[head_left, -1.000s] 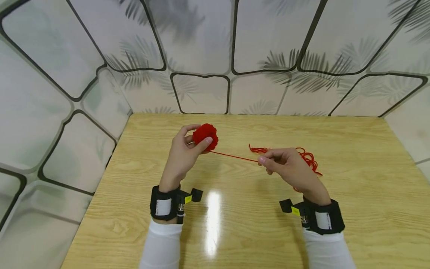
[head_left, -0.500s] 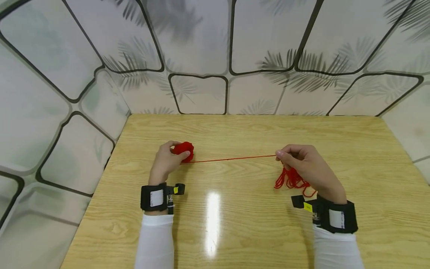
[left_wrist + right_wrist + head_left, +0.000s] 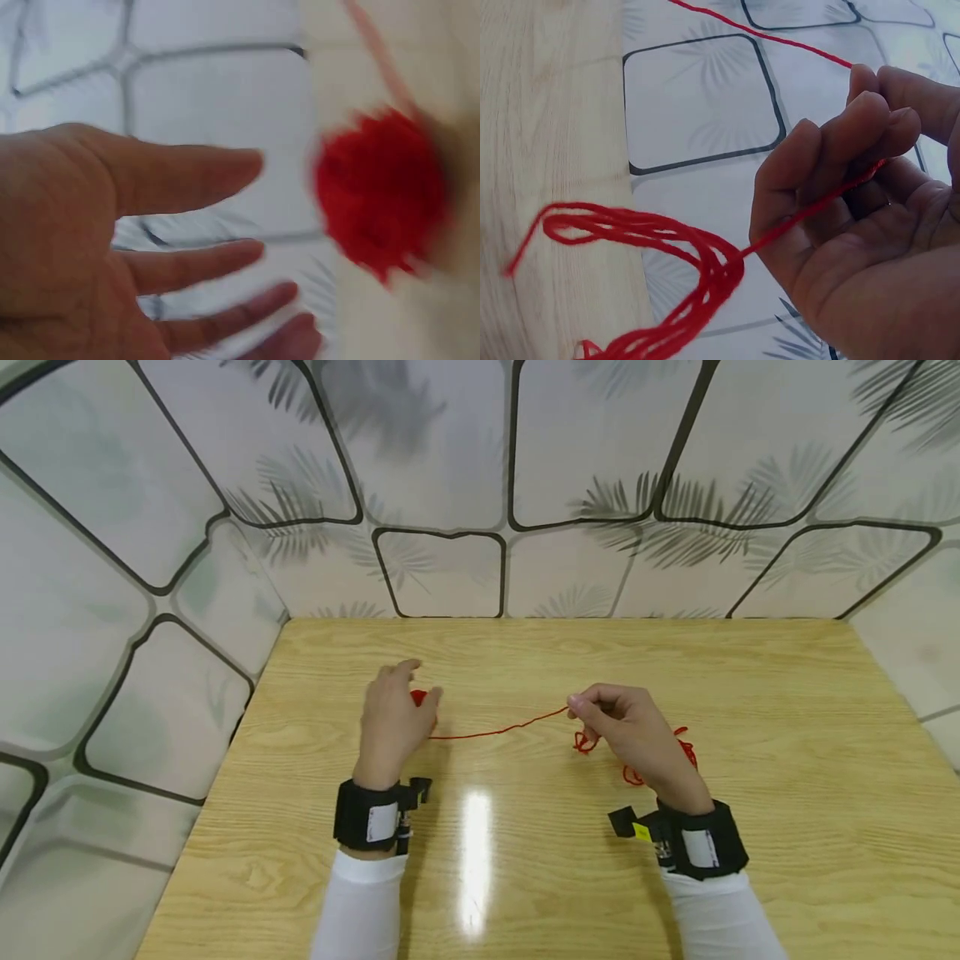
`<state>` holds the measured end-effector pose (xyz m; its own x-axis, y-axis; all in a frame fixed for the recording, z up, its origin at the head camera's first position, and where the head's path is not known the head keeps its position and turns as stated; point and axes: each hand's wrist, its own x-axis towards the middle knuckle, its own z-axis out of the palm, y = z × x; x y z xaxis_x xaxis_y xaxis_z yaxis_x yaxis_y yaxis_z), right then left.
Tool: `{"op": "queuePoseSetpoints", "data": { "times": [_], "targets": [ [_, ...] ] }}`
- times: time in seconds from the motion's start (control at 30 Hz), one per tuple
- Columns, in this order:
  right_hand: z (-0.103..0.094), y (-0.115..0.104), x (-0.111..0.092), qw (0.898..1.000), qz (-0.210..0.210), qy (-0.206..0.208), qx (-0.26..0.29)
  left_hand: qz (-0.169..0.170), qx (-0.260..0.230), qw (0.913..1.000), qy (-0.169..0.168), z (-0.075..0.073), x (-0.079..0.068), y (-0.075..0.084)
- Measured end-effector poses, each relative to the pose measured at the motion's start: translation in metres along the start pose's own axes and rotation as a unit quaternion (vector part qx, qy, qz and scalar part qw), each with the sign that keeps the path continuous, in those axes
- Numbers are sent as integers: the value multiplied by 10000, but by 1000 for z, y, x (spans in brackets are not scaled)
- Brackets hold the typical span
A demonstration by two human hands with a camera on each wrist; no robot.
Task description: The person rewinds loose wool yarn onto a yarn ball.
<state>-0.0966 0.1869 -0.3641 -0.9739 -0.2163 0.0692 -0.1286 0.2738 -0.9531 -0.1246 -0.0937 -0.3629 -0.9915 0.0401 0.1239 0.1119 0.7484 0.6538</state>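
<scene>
In the head view, the left hand (image 3: 393, 722) is over the bench (image 3: 540, 852), thumb and fingers spread; the ball of red yarn (image 3: 418, 697) shows partly behind it, in the gap beside the thumb. A slightly slack strand (image 3: 501, 732) runs from near the ball to the right hand (image 3: 633, 727). Loose loops (image 3: 687, 750) lie partly hidden by that hand. The left hand is much nearer the ball.

From the left wrist, the fingers (image 3: 195, 268) stand apart, holding nothing. The ball lies just past their tips, not touching; it is roundish, with no clear long axis. Blur leaves its contact with the bench uncertain.

From the right wrist, thumb and forefinger pinch the strand; yarn crosses the palm into the loops.
</scene>
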Motion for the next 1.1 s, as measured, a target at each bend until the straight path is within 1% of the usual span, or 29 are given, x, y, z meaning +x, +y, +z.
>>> {"op": "queuePoseSetpoints", "data": {
  "times": [0.03,0.07,0.1,0.13,0.17,0.2,0.23,0.27,0.3,0.37,0.47,0.5,0.6,0.7,0.83,0.93,1.0,1.1],
  "targets": [
    [1,0,0,10000,-36,-21,20,569,-226,9981,-6,4,-3,14],
    [2,0,0,10000,-68,-50,50,1136,-477,9923,-135,9,-7,27],
    [3,0,1,9999,-108,-74,71,1621,-718,9836,-337,14,-10,40],
    [4,-1,1,9998,-154,-106,104,2020,-878,9740,-526,21,-14,51],
    [5,-1,1,9996,-208,-153,132,2321,-941,9659,-650,28,-16,59],
    [7,-2,2,9994,-250,-200,151,2534,-955,9599,-724,34,-19,66],
    [8,-2,2,9992,-269,-233,158,2670,-949,9564,-711,39,-20,70],
    [9,-2,2,9992,-273,-248,148,2729,-989,9548,-647,43,-21,72],
    [9,-3,2,9993,-251,-253,117,2713,-1077,9547,-576,45,-21,73],
    [8,-2,2,9995,-221,-241,10,2615,-1362,9546,-430,44,-20,70],
    [1,0,0,9997,-108,-175,-133,2372,-1907,9524,-197,33,-14,58],
    [-3,1,0,9997,-58,-152,-187,2250,-2023,9531,-53,28,-11,53],
    [-17,4,-3,9997,49,-58,-234,1920,-2203,9548,541,12,-5,35],
    [-31,8,-6,9995,160,53,-250,1609,-2137,9569,1130,0,0,20],
    [-48,12,-11,9994,180,89,-300,1220,-2002,9586,1614,-10,4,6],
    [-61,15,-16,9989,186,119,-403,915,-1956,9590,1837,-12,6,1],
    [-71,16,-21,9985,195,192,-474,746,-1939,9577,1992,-10,7,-1],
    [-86,16,-31,9973,290,435,-511,553,-1866,9556,2213,-6,9,-3]
  ]
}}
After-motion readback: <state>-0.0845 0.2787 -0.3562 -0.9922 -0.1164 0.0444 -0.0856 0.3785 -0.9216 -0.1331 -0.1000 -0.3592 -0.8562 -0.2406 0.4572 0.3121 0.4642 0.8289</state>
